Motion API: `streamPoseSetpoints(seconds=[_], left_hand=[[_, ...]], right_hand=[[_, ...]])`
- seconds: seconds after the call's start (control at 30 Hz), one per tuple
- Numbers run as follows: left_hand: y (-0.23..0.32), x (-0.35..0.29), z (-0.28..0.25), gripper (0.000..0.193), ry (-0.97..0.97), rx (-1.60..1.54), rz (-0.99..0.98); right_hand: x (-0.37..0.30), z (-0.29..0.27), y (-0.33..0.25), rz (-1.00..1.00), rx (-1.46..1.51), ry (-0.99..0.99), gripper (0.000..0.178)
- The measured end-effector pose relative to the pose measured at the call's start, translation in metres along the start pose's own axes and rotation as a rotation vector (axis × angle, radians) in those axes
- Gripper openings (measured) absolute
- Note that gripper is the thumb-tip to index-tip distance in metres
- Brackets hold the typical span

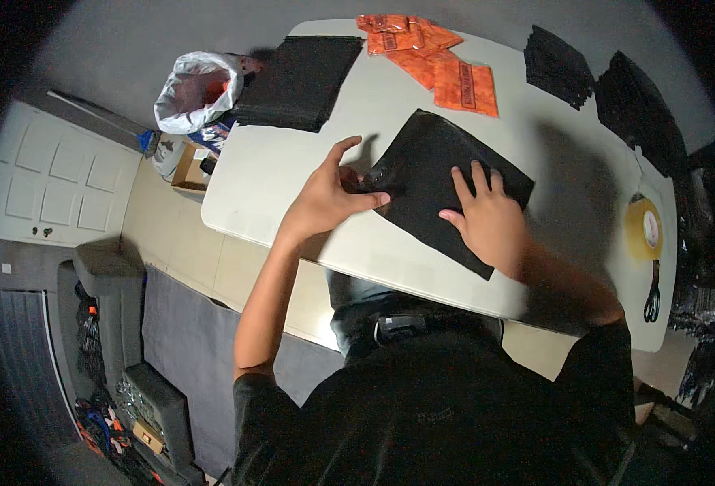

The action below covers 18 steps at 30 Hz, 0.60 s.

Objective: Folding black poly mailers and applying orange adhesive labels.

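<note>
A flat black sheet-like piece (pixel 434 186), perhaps fabric or a bag, lies at an angle on the white table in front of me. My right hand (pixel 491 219) rests flat on its right part, fingers spread. At its left edge is my left hand (pixel 325 194), with the index finger raised and well apart from the thumb. That thumb's tip touches the black piece near a small glossy patch (pixel 379 175). The lower fingers of the left hand are partly hidden, and I see no firm grip there.
On the white table (pixel 252 194) are a black stack (pixel 300 81) at far left, orange packets (pixel 464 87) at the back, and more black piles (pixel 558 66) at far right. Yellow tape (pixel 642 231) and black-handled scissors (pixel 653 298) lie near the right edge. A white bag (pixel 181 113) stands beyond the left edge.
</note>
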<state>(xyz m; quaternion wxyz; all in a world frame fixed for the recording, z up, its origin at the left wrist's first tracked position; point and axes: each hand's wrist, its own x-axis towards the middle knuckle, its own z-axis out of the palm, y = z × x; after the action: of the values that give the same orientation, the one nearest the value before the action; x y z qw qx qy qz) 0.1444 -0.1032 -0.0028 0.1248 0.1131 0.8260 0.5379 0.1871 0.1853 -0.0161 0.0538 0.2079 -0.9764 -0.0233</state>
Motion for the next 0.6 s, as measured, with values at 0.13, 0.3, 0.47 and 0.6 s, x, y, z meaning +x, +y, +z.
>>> streamPoseSetpoints(seconds=[0.13, 0.3, 0.47, 0.6], left_hand=[[0.011, 0.005, 0.007, 0.098, -0.004, 0.177, -0.018], [0.023, 0.005, 0.024, 0.095, 0.058, 0.284, 0.038], [0.029, -0.005, 0.04, 0.097, 0.119, 0.353, 0.074], [0.026, -0.007, 0.049, 0.096, 0.157, 0.371, 0.083]], right_hand=[[-0.017, -0.02, -0.006, 0.067, 0.009, -0.085, 0.077], [-0.012, -0.05, 0.001, 0.046, 0.151, -0.175, 0.065], [0.057, -0.023, 0.069, -0.41, 0.496, 0.158, 0.06], [0.091, 0.007, 0.083, -0.548, 0.49, 0.177, 0.074]])
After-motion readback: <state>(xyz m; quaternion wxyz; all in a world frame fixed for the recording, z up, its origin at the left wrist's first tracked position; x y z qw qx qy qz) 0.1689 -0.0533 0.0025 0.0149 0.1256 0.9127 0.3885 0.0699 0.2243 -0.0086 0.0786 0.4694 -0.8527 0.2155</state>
